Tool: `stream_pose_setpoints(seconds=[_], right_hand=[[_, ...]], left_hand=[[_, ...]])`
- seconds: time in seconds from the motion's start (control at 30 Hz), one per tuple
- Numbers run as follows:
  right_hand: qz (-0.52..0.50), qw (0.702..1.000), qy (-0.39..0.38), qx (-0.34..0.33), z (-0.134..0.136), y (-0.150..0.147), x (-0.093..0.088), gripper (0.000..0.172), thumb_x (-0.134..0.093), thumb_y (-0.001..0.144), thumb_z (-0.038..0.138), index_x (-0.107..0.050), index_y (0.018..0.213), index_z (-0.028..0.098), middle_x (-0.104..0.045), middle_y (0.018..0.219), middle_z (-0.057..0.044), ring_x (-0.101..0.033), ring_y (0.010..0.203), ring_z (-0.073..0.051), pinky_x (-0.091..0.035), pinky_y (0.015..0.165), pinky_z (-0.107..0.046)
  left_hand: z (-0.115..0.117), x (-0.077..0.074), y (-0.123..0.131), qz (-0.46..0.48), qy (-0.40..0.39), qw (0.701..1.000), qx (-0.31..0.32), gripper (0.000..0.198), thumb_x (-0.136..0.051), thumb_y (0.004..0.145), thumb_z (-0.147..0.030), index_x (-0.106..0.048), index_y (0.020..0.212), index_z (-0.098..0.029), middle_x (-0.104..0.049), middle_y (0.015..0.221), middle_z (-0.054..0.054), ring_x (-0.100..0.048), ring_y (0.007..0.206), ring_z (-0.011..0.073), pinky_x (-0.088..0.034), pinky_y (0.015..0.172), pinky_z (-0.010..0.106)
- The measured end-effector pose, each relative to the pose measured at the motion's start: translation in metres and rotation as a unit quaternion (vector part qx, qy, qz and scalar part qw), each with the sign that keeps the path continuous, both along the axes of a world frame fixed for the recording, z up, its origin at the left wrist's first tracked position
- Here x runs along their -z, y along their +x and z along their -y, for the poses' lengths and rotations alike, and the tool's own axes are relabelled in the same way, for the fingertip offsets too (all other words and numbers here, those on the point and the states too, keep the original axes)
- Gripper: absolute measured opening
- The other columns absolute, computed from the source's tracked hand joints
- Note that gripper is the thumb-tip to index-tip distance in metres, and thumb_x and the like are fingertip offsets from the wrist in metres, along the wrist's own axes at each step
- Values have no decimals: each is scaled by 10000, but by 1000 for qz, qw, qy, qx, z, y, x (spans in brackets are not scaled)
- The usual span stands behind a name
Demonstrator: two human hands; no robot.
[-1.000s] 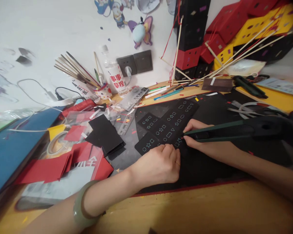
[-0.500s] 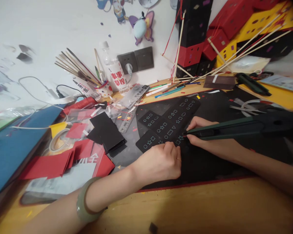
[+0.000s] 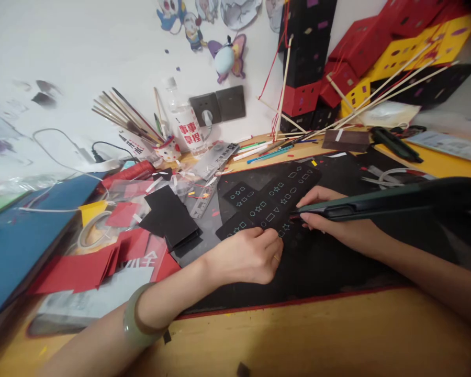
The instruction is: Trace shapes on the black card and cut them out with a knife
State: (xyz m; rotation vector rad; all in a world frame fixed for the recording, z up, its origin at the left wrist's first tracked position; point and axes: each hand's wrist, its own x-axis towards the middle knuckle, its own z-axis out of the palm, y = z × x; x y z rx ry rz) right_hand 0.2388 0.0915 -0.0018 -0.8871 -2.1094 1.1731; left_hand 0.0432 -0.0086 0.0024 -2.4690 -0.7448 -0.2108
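My right hand (image 3: 322,212) is closed around a dark green utility knife (image 3: 388,201), its tip low over a black paper card (image 3: 269,207). Rows of small outlined shapes, such as stars, circles and rectangles, cover this card. With fingers curled, my left hand (image 3: 255,256) presses on the card's near part and hides some of the drawn shapes. A black cutting mat (image 3: 310,272) lies under the card and both hands. Blank black cards (image 3: 170,214) are stacked to the left of the drawn one.
Red paper pieces (image 3: 74,269), a tape roll (image 3: 92,230) and clear plastic scraps crowd the left. A ruler (image 3: 204,199), pens (image 3: 270,154) and a bottle (image 3: 188,128) stand or lie behind. Paper box models (image 3: 302,97) with sticks rise at the back right, near a second green knife (image 3: 396,144).
The view has shifted slightly. My left hand and the drawn card sit a little further left in view. The knife's rear end has tilted slightly, and its tip stays at the card.
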Motion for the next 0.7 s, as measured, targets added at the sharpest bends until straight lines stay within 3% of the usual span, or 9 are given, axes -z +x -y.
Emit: stream_pose_setpoints(seconds=[0.17, 0.43, 0.7], right_hand=[[19, 998, 41, -40, 3, -2, -3, 54, -570, 774, 254, -546, 820, 238, -598, 726, 26, -581, 622, -124, -453, 555, -245], [109, 990, 75, -44, 9, -13, -4, 29, -534, 758, 216, -543, 781, 231, -589, 665, 41, -535, 593, -114, -412, 545, -233], [132, 987, 88, -38, 12, -11, -2, 32, -533, 770, 241, -540, 801, 239, -609, 717, 36, -557, 644, -125, -424, 593, -246]], left_hand=[[-6, 0, -23, 15, -32, 998, 47, 215, -414, 908, -111, -603, 978, -37, -667, 880, 103, -608, 766, 146, -525, 586, 231], [-8, 5, -26, 30, -53, 997, 45, 257, -374, 923, -108, -623, 931, -45, -669, 886, 104, -617, 811, 161, -535, 616, 247], [-8, 6, -26, 37, -37, 998, 45, 237, -412, 912, -120, -640, 877, -67, -670, 885, 96, -615, 796, 160, -524, 586, 239]])
